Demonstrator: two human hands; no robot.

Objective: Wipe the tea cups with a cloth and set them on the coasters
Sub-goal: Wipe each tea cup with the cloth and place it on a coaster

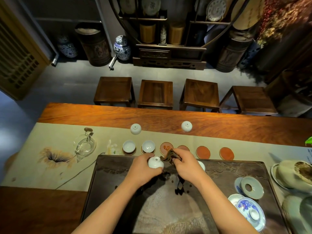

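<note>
My left hand (143,169) holds a white tea cup (155,162) upside down over the dark tea tray (108,168). My right hand (185,166) grips a brown cloth (169,157) that touches the cup's side. Two white cups (129,146) (148,146) stand upright on the two leftmost coasters. Several round red coasters (166,147) (203,152) (226,153) lie bare in the row to the right; one is partly hidden by my right hand. Two more cups (135,129) (186,126) rest upside down farther back. Another white cup (201,165) peeks out behind my right hand.
A glass pitcher (84,146) stands at the left on the beige runner (50,141). Gaiwan lids and saucers (251,187) (249,211) sit on the tray's right side. Cloth bundles (295,174) lie at the far right. Several wooden stools (155,93) line the table's far side.
</note>
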